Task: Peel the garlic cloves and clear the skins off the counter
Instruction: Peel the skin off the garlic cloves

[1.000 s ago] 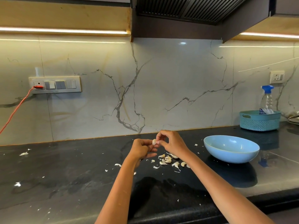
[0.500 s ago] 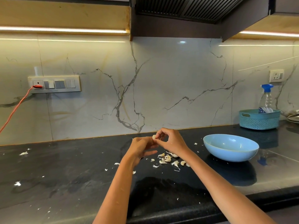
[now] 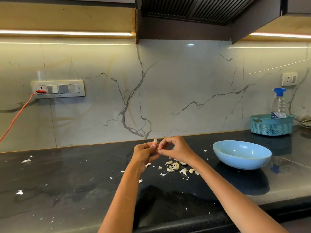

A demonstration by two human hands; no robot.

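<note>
A small pale garlic clove (image 3: 155, 141) is pinched in the fingertips of my left hand (image 3: 145, 153), held up above the black counter (image 3: 70, 179). My right hand (image 3: 176, 149) meets it from the right, its thumb and fingers curled in against the clove. Below the hands lies a little heap of garlic cloves and skins (image 3: 175, 166). Loose skin flakes (image 3: 26, 160) are scattered over the counter to the left and around the heap.
An empty light blue bowl (image 3: 242, 154) stands right of the heap. Behind it, a teal basket (image 3: 271, 125) holds a spray bottle (image 3: 278, 103). An orange cord (image 3: 18, 115) hangs from the wall socket at left. The counter's front edge runs below my forearms.
Both hands have risen a little with the clove. The right hand's fingers have shifted on it, and the clove's tip now sticks up above the left fingertips.
</note>
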